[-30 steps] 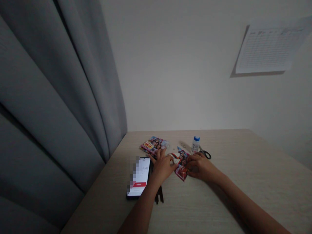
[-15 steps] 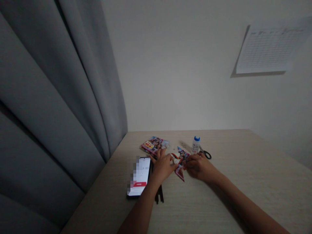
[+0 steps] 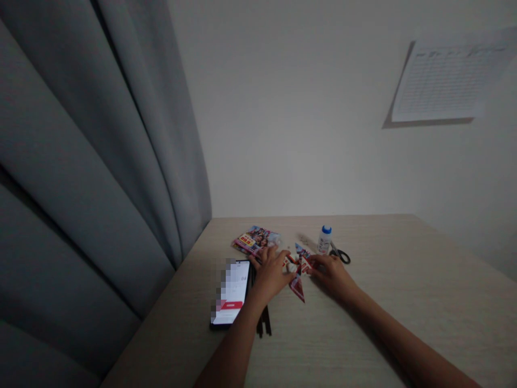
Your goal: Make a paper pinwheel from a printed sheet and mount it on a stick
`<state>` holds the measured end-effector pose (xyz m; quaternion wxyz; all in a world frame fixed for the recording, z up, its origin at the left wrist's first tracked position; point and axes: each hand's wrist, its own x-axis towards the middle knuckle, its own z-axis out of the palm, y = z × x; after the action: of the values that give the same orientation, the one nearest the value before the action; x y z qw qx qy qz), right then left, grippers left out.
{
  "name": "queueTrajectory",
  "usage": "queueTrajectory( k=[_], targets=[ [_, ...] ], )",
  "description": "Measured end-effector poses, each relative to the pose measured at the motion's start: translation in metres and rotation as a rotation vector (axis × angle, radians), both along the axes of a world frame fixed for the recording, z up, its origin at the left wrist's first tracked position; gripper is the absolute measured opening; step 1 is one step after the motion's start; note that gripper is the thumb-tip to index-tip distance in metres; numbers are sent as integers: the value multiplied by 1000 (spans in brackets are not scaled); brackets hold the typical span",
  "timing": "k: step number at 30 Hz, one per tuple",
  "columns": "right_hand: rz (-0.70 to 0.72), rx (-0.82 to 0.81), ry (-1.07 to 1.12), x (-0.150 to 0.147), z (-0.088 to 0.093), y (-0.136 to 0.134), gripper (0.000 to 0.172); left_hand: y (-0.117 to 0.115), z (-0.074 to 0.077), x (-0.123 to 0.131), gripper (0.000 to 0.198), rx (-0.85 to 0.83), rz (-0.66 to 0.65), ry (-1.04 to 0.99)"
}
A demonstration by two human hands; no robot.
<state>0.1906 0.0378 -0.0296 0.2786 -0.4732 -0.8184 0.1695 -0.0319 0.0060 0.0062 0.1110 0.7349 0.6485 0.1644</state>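
A paper pinwheel (image 3: 298, 288) of colourful printed paper, with pointed corners, lies on the table between my hands. My left hand (image 3: 271, 272) grips its left side between thumb and fingers, the other fingers spread toward the magazine. From the right, my right hand (image 3: 329, 269) pinches a folded-in corner of it. My fingers cover parts of the pinwheel's left and right sides. Just behind my right hand stands a white glue bottle (image 3: 324, 241) with a blue cap, and scissors (image 3: 342, 256) with black handles lie beside it.
A lit phone (image 3: 232, 296) lies on the table (image 3: 388, 302) left of my left forearm. Dark thin sticks (image 3: 264, 323) lie partly under that forearm. Behind my left hand is a glossy printed magazine (image 3: 250, 240). A grey curtain (image 3: 121, 161) hangs along the left side.
My right hand has shifted slightly left and its fingers have turned, bringing a red-and-white corner of the pinwheel inward. My left hand has barely moved.
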Motion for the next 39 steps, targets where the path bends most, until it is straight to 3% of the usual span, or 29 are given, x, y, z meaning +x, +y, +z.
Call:
queueTrajectory(
  k=[8, 16, 25, 39],
  targets=[
    [-102, 46, -69, -4, -5, -2, 19, 0, -2, 0, 52, -5, -58, -63],
    [-69, 60, -125, -7, 5, -9, 17, 1, -2, -2, 45, -33, -71, -72],
    [-98, 162, -187, -9, 4, -11, 22, -2, 1, -1, 40, -81, -122, -60],
    [-131, 179, -240, -13, 2, -11, 22, -1, -3, -1, 42, -94, -162, -1]
  ],
)
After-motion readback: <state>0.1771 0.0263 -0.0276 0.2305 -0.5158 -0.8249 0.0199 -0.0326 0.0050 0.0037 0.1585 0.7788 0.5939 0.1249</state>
